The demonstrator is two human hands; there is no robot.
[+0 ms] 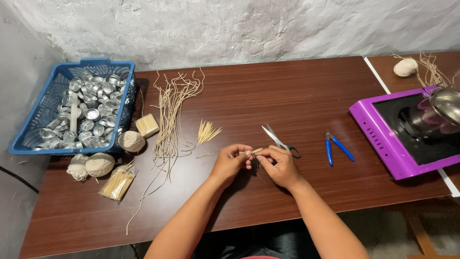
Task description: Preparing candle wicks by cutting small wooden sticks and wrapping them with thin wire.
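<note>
My left hand (231,159) and right hand (279,165) meet just left of the scissors (280,142), fingertips pinching one small stick (257,150), perhaps a toothpick, between them; loose sticks (207,131) lie farther left, within reach.

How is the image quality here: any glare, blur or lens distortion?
Head view: even, soft light, with faint shadows under both hands; mild glare on the metal pot and purple stove; the table edges bow slightly from the wide lens; the stick between the fingers is too small to resolve; otherwise sharp.
</note>
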